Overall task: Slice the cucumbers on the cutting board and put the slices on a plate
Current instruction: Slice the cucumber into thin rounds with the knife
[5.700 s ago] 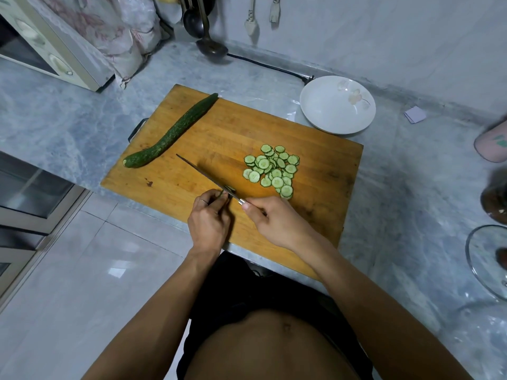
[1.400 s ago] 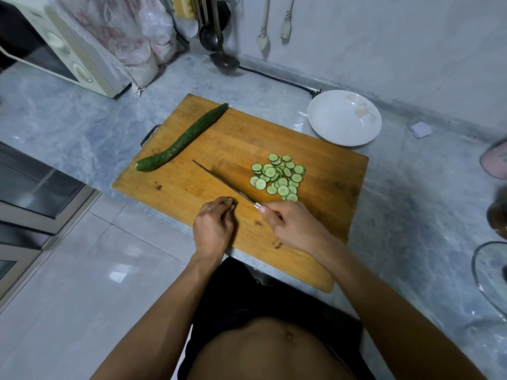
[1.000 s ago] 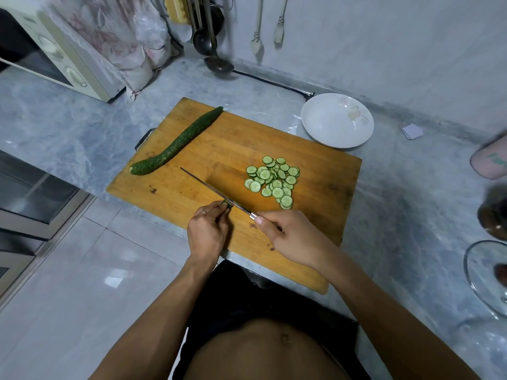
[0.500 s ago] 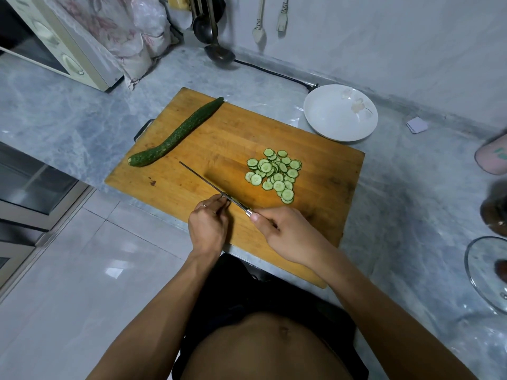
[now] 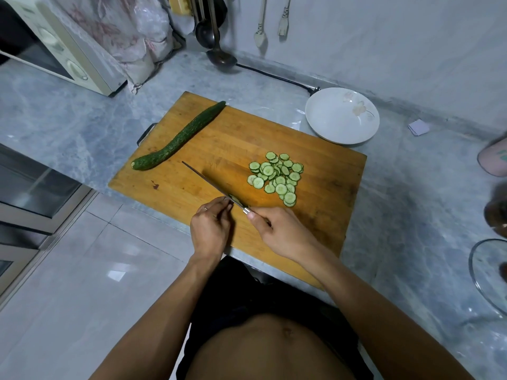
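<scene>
A wooden cutting board (image 5: 323,171) lies on the marble counter. One whole cucumber (image 5: 179,137) rests along its far left side. A pile of several cucumber slices (image 5: 277,176) sits mid-board. My right hand (image 5: 282,231) grips the handle of a knife (image 5: 208,181), whose blade points away to the left. My left hand (image 5: 210,229) pinches a small cucumber end piece (image 5: 233,199) against the blade near the handle. The piece is mostly hidden by my fingers. A white plate (image 5: 343,115) stands beyond the board's far right corner, holding nothing.
A microwave (image 5: 55,48) and plastic bags (image 5: 131,34) stand at the back left. Ladles (image 5: 216,45) hang by the wall. A glass lid (image 5: 488,272) and a pink container (image 5: 493,157) are at the right edge. The counter edge drops to the tiled floor on the left.
Both hands stay at the board's near edge with the knife working on the small end piece. The slice pile and whole cucumber have not moved; only the camera shifted slightly.
</scene>
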`<state>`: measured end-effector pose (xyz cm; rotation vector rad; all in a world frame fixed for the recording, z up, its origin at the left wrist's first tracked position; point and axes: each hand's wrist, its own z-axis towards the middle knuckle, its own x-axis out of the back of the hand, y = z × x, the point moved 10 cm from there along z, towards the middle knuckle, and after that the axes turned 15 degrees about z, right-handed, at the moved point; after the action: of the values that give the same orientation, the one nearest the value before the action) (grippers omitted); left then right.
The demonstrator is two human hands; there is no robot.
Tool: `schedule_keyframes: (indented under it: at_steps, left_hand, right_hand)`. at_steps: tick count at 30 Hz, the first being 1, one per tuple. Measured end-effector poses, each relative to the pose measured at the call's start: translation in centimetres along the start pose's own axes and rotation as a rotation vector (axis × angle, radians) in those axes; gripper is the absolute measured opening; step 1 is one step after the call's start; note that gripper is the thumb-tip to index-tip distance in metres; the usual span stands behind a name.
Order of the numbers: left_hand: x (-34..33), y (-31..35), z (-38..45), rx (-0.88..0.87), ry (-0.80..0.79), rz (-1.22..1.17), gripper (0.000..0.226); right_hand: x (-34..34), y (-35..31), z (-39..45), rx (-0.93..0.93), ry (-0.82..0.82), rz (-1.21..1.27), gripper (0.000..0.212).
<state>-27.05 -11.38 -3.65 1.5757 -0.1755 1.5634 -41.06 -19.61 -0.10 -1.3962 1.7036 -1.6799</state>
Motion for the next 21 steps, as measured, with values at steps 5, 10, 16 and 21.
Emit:
schedule_keyframes:
  at_steps: [5, 10, 16, 21]
  left_hand:
    - [-0.1, -0.1, 0.7, -0.020, -0.072, 0.011, 0.021]
    - [2.7, 0.4, 0.5, -0.005, 0.053, -0.116, 0.025]
    - [6.4, 4.1, 0.0, -0.144, 0.264, -0.211, 0.016]
    - [1.4, 8.8, 2.0, -0.438, -0.321, -0.147, 0.025]
  right_hand:
    - [3.0, 0.5, -1.0, -0.038, 0.003, -0.080, 0.033]
    - [6.3, 1.2, -1.9, -0.030, 0.068, -0.281, 0.042]
    - [6.9, 1.3, -2.7, 0.052, 0.104, -0.428, 0.038]
    - [6.2, 0.9, -3.3, 0.128, 0.078, -0.500, 0.037]
